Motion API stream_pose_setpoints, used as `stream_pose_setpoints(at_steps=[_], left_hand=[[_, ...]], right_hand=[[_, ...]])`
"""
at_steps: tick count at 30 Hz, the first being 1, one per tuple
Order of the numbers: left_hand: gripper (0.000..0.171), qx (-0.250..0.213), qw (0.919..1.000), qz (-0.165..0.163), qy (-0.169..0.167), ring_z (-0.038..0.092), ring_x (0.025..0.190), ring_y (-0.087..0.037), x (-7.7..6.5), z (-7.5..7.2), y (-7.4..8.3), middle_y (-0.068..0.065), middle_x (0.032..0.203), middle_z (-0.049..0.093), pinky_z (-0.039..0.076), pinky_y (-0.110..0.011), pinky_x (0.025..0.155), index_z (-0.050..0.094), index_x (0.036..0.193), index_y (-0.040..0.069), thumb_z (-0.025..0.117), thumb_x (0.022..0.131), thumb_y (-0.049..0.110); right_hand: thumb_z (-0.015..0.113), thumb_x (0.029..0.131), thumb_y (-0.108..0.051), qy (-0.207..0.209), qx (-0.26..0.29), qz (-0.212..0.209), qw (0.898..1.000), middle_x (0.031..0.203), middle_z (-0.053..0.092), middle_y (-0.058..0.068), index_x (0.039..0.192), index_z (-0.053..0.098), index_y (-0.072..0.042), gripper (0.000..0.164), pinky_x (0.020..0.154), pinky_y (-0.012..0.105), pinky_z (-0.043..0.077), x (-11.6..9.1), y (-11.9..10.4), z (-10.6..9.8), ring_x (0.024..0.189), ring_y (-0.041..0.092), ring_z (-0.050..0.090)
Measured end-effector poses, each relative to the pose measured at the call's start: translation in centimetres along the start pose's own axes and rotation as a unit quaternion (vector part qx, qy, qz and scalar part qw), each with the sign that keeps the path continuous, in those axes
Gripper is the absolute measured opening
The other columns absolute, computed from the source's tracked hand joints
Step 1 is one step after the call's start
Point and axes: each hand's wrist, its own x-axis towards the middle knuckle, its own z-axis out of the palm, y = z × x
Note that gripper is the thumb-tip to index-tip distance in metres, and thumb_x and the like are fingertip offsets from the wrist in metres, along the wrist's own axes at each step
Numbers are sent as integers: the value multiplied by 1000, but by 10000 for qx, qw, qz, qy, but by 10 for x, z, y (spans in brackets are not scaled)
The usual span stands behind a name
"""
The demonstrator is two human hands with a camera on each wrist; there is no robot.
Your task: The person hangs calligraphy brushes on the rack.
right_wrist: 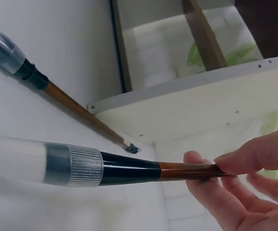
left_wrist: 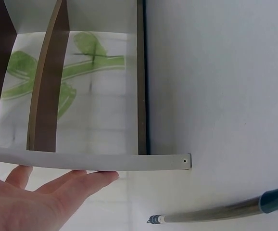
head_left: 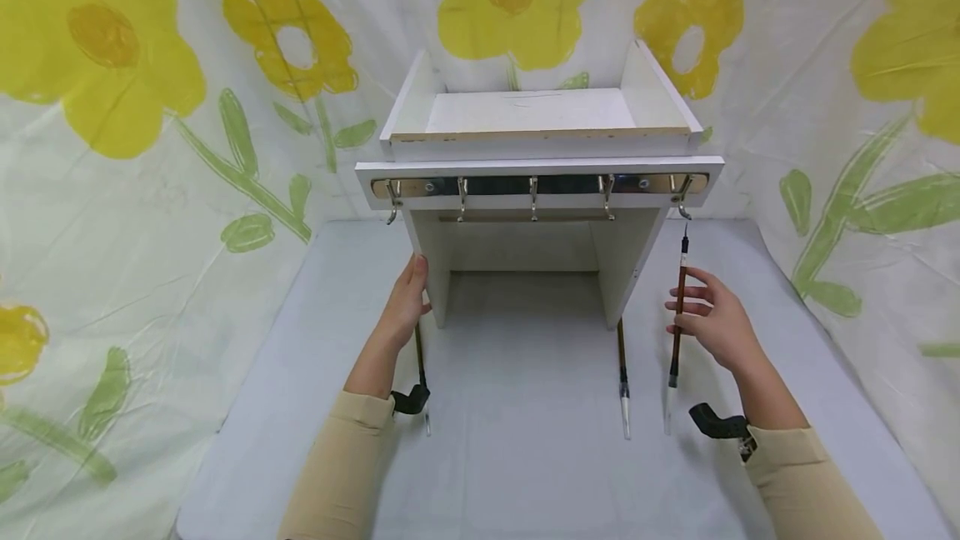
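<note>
A white shelf unit (head_left: 525,148) stands in the middle, with several metal hooks (head_left: 533,198) along its front rail. My left hand (head_left: 401,302) touches the outer face of its left side panel; the left wrist view shows the fingers (left_wrist: 71,185) stretched along the panel. Out to the right, my right hand (head_left: 716,319) pinches the brown handle of a writing brush (head_left: 675,361) between thumb and fingertips. This brush is upright, its clear-capped tip down and its top end close below the rightmost hook.
One capped brush (head_left: 623,373) lies on the white table (head_left: 517,465) by the shelf's right panel. Another brush (head_left: 421,352) lies by the left panel, partly behind the left wrist camera (head_left: 411,400). A flower-printed sheet (head_left: 360,40) hangs behind and at both sides.
</note>
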Motion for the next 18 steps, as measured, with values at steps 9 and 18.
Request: stream_pose_setpoints(at_steps=[9, 18], left_hand=[[69, 43, 9995, -196, -227, 20, 153, -41, -20, -3, 37, -15, 170, 6, 41, -57, 113, 2, 163, 10, 19, 110, 50], [70, 25, 9995, -237, -220, 19, 153, -40, -19, -1, 36, -15, 170, 6, 40, -57, 114, 2, 163, 8, 19, 109, 51]], right_hand=[[61, 95, 6, 39, 74, -215, 9997, 140, 52, 32, 163, 14, -14, 85, 76, 30, 63, -3, -8, -3, 91, -5, 69], [66, 96, -2, 342, -179, -419, 9984, 138, 55, 29, 162, 23, -15, 80, 76, 23, 61, -9, -15, -3, 91, -5, 70]])
